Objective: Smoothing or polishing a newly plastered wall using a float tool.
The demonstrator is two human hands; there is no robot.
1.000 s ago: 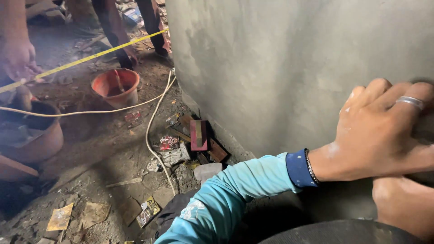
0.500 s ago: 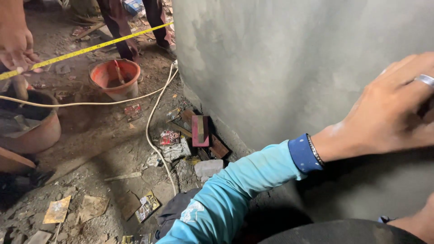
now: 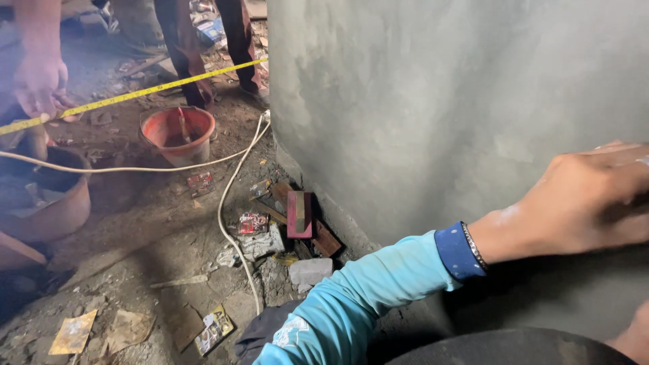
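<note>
Nearest the camera, a dark rounded shape [image 3: 514, 348] fills the bottom edge, too cut off to identify. Just above it the person's left arm in a turquoise sleeve [image 3: 351, 304] with a blue cuff reaches across to the right. The left hand [image 3: 581, 203] lies palm-down and spread flat against the grey plastered wall [image 3: 433, 101], holding nothing; its fingertips run out of the picture at the right edge. Only a sliver of skin shows in the bottom right corner, likely the right hand [image 3: 635, 334], and whether it is wide or closed cannot be told.

At the foot of the wall a red wooden float [image 3: 299, 214] stands on edge among scraps of wood, a pale lump of rubble [image 3: 309, 270] and crumpled wrappers. A white cord [image 3: 233, 182] snakes over the dirt floor [image 3: 135, 243] past them.

Farther back, an orange bucket [image 3: 179, 135] stands on the floor with a stick in it. At the left edge a brown basin [image 3: 47, 203] is partly cut off. A yellow measuring tape [image 3: 155, 88] stretches across the scene, held at the left by another person's hand [image 3: 37, 84], blurred. Behind it stand someone's legs [image 3: 189, 40], cut off at the top.
</note>
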